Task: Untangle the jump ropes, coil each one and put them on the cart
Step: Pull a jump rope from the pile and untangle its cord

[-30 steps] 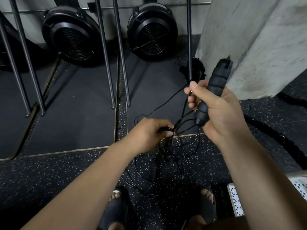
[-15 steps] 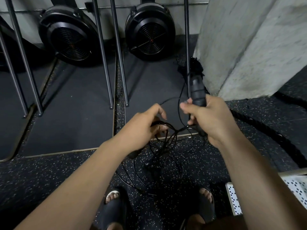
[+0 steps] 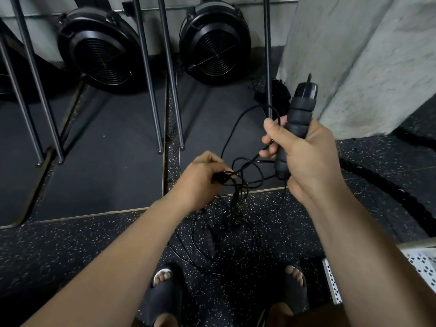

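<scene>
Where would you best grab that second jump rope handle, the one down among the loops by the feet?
Take the lower handle round its ribbed middle, coming from above. It is slim and long, so a grasp wraps across it, and the ribs should stop slipping. Loops of cord curve past both its sides.

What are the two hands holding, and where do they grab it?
The right hand grips a black ribbed foam jump-rope handle round its lower half; the left hand pinches thin black tangled cords.
</scene>
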`<state>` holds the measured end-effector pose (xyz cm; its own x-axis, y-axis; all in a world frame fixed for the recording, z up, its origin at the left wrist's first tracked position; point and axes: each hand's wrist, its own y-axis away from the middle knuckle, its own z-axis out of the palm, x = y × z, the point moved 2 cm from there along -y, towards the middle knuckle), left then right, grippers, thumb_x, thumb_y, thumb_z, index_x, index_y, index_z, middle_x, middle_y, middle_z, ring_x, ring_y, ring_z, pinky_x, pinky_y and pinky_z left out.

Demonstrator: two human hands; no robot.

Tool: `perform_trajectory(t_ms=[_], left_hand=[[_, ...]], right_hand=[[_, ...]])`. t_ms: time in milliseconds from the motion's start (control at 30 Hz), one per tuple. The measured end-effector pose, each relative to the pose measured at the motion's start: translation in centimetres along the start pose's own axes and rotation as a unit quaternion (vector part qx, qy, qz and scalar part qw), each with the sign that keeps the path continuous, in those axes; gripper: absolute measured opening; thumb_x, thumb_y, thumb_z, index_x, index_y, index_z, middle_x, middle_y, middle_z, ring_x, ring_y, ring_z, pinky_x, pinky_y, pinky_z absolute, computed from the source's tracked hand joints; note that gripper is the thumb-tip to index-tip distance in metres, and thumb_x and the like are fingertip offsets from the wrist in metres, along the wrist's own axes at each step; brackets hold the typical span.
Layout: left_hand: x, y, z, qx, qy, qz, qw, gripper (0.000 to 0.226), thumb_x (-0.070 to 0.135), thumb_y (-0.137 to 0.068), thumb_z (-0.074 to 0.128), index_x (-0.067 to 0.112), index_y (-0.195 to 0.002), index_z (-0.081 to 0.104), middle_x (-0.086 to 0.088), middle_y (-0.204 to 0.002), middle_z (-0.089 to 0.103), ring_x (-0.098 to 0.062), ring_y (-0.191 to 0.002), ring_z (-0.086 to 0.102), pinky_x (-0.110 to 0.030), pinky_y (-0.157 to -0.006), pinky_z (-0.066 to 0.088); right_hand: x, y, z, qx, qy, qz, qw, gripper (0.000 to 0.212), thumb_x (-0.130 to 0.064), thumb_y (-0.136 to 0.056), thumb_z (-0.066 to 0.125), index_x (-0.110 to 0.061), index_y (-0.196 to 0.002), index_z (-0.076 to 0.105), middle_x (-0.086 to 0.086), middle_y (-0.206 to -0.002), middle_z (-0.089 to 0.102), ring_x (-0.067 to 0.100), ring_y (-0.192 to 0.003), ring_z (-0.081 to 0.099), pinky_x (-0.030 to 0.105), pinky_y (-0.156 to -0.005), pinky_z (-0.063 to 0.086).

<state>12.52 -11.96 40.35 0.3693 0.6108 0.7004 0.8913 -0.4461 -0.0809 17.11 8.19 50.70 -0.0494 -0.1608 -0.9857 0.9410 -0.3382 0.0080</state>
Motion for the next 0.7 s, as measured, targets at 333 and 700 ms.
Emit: perform_trajectory(t_ms=[333, 700], left_hand=[[-0.8, 0.6, 1.1, -0.112, 0.074, -0.127, 0.983, 0.038, 0.009, -0.096, 0.064, 0.037, -0.120, 0.073, 0.017, -0.118, 0.071, -0.004, -0.101, 0.071, -0.025, -0.092, 0.059], [1.3, 1.0, 3.1, -0.099, 0.099, -0.062, 0.988, 0.028, 0.042, -0.096, 0.076, 0.033, -0.122, 0.073, 0.010, -0.116, 0.069, 0.001, -0.104, 0.068, -0.025, -0.103, 0.053]], right_hand=[[-0.6, 0.0, -0.2, -0.007, -0.028, 0.010, 1.000, 0.014, -0.008, -0.098, 0.077, -0.005, -0.097, 0.063, 0.009, -0.074, 0.068, 0.014, -0.058, 0.058, 0.029, -0.061, 0.058], [-0.7, 0.4, 0.4, -0.017, -0.040, 0.014, 0.999, 0.014, -0.007, -0.097, 0.077, -0.007, -0.095, 0.063, 0.009, -0.074, 0.067, 0.013, -0.058, 0.057, 0.029, -0.058, 0.057]])
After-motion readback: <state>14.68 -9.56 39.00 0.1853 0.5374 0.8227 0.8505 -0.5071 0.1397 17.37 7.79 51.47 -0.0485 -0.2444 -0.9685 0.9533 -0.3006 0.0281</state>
